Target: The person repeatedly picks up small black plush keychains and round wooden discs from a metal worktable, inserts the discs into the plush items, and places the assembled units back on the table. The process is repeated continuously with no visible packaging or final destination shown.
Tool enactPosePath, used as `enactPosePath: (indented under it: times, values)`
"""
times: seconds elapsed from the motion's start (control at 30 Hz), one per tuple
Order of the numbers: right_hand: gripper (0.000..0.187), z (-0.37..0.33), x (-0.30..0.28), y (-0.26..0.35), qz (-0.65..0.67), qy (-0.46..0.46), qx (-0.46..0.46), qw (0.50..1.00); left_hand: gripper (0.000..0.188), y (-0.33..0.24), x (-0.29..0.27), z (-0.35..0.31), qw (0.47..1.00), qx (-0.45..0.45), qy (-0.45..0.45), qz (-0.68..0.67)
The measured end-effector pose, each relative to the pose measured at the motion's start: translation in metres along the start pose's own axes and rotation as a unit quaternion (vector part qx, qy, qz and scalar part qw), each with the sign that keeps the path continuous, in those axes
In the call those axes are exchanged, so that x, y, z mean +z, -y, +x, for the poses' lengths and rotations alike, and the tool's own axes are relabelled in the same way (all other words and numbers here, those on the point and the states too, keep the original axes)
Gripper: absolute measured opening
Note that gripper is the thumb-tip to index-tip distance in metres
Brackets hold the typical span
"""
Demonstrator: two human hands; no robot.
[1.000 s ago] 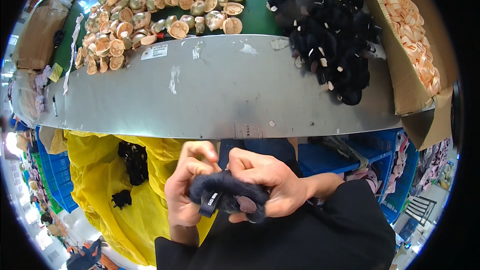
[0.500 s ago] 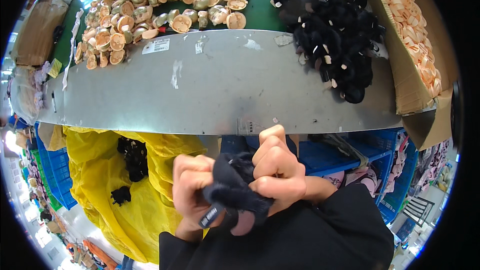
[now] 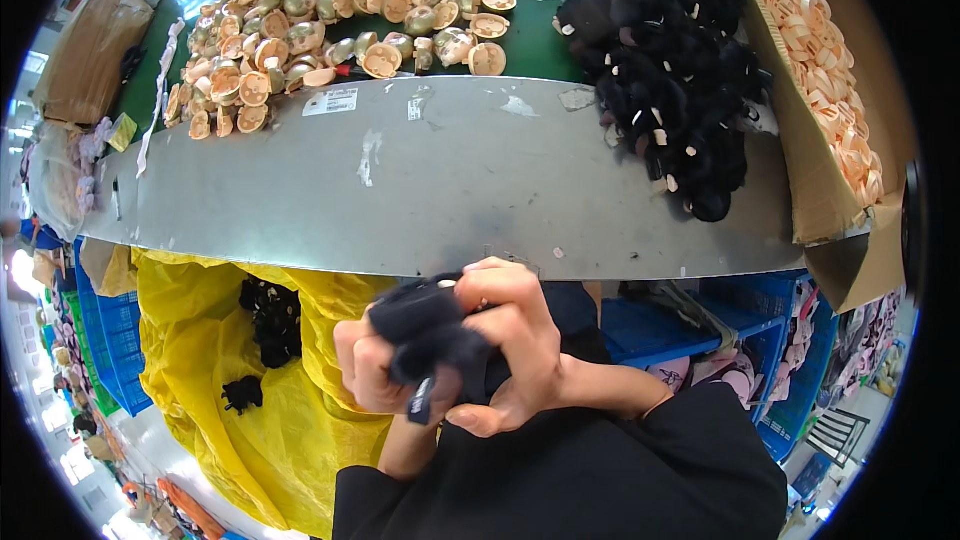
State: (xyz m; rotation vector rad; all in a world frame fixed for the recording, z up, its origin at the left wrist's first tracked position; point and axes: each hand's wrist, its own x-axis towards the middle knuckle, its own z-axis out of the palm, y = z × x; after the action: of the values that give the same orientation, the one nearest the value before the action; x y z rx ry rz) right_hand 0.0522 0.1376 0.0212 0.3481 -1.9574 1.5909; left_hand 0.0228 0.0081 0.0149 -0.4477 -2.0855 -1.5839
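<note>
Black plush [image 3: 412, 322] higher — white-lettered label [image 3: 420, 402]

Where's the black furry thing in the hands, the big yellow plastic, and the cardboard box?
Black furry thing [image 3: 412, 318]: head view, on its blurred upper part.
Yellow plastic [image 3: 300, 420]: head view, on a bare lower part.
Cardboard box [image 3: 803, 160]: head view, on its side wall.

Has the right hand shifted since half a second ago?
Yes, the right hand has moved left, judged against the table.
</note>
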Motion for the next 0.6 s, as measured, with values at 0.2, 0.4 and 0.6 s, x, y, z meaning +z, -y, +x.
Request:
enactPosePath:
  times: [0.2,0.4,0.6]
  values:
    - [0.059,0.004,-0.008,-0.017,0.159,-0.164,0.205,0.952,0.021,-0.012,0.001,0.017,0.971,0.070,0.227,0.019]
    - [0.062,-0.004,-0.015,-0.018,0.115,-0.013,0.214,0.970,0.022,-0.019,0.003,0.018,0.923,-0.270,0.127,-0.242]
    - [0.076,0.005,-0.023,-0.021,0.177,0.116,0.273,0.939,0.017,0.004,-0.008,0.020,0.862,-0.325,0.208,-0.328]
